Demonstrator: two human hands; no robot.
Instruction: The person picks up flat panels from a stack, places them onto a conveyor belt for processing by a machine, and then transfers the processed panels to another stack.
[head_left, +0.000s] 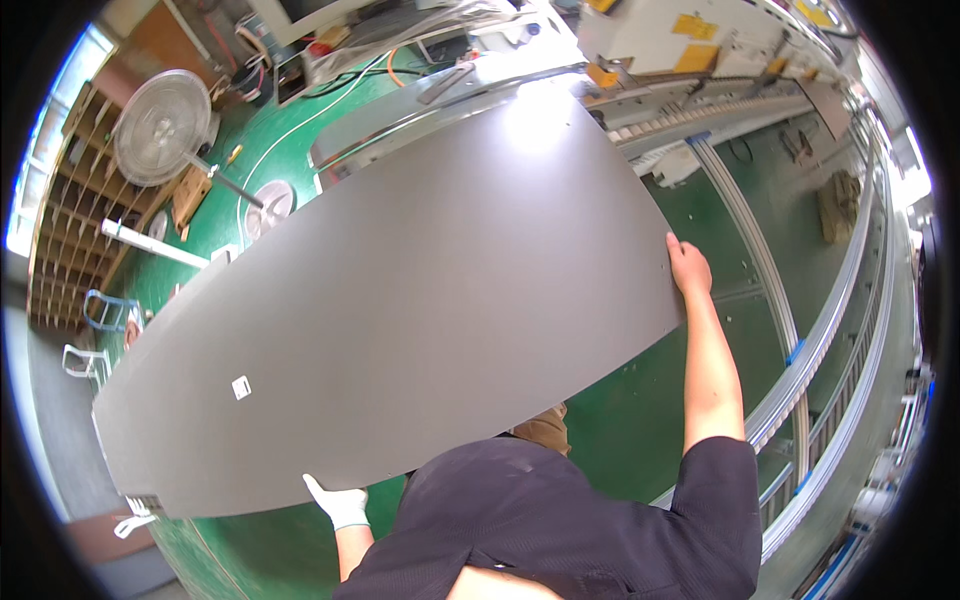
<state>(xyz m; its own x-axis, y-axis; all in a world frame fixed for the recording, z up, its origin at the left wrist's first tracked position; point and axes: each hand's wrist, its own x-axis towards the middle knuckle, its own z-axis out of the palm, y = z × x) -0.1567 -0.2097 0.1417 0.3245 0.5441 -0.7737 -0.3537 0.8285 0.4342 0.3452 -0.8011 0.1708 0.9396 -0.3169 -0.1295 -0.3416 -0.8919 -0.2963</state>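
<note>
A large flat grey panel [400,290] stretches in front of me from far left to right, with a small white label [241,387] on its left part. My left hand [338,502], in a white glove, holds the panel's near edge with the thumb on top; its other fingers are hidden underneath. My bare right hand [690,267] is closed round the right edge, its fingers partly out of sight below. Near its far right corner, the panel overlaps a machine bed [440,105] in this view; whether they touch I cannot tell.
On the right runs a metal roller conveyor [830,370] with curved-looking rails. Behind the panel stands a white machine [690,50] with yellow labels. A round clear disc on a pole [162,127] and a wooden pigeonhole rack [75,200] are at left, over a green floor [625,400].
</note>
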